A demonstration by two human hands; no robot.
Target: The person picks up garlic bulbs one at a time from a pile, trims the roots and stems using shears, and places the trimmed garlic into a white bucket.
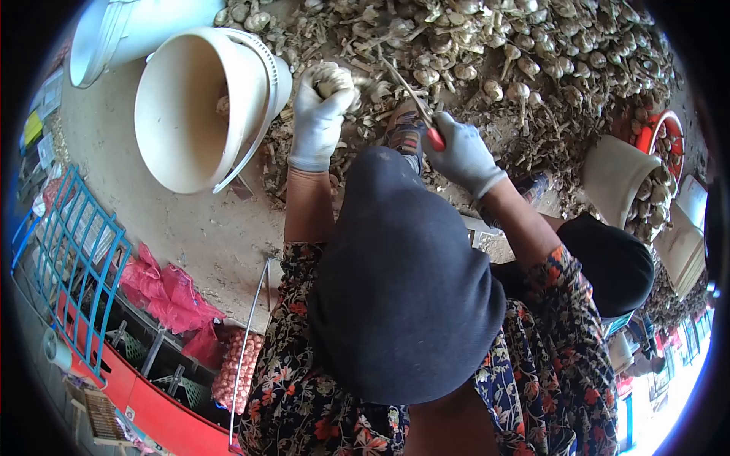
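My left hand (315, 125), in a pale work glove, is closed around a garlic bulb (332, 78); its fingers hide part of the bulb. In my right hand (464, 156), gloved too, is a pair of shears (417, 102) with a red handle, its blades pointing up and to the left. A gap separates the blades from the bulb. Cut stalks and loose skins litter the ground between my hands. Beyond them spreads a large heap of garlic (525, 64) with dry stalks. Beside my left hand, a white bucket (255, 99) lies tipped with its mouth facing left.
Another pale bucket (122, 38) lies at the upper left. To the right, a tilted bucket (620, 175) holds garlic near a red-rimmed basket (646, 137). A person in a dark head covering (608, 262) sits close by. Lower left are a blue metal rack (84, 251) and red netting (163, 289).
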